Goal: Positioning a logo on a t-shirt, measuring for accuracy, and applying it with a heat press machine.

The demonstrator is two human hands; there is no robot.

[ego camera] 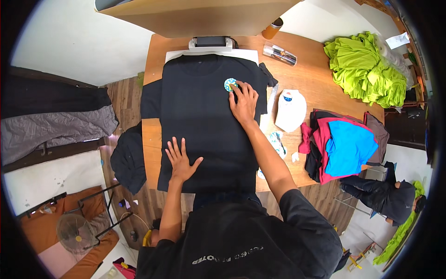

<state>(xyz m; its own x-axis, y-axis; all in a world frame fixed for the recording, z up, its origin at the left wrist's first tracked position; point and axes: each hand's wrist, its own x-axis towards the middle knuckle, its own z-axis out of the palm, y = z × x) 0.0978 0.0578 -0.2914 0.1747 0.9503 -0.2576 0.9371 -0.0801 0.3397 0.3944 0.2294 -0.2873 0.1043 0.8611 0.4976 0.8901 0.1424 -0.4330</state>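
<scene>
A black T-shirt (209, 122) lies spread flat over a white board on the table, its neckline at the far end. My left hand (182, 162) rests on its lower left part, palm down with fingers apart. On the shirt's upper right chest is a round blue, white and green patch (230, 84). Fingers of my right hand (245, 101) touch the patch, while that hand leans on the shirt. Right of the shirt lie a clear ruler (273, 98), partly covered, and a white cloth piece (292, 113) bearing a round printed emblem.
Folded red, blue and black garments (350, 150) lie at the table's right, with a lime-green fabric heap (366, 69) behind. A large panel (198, 19) overhangs the far edge, near an orange cup (272, 29) and a clear tube (279, 54). Another person (393, 198) sits at lower right.
</scene>
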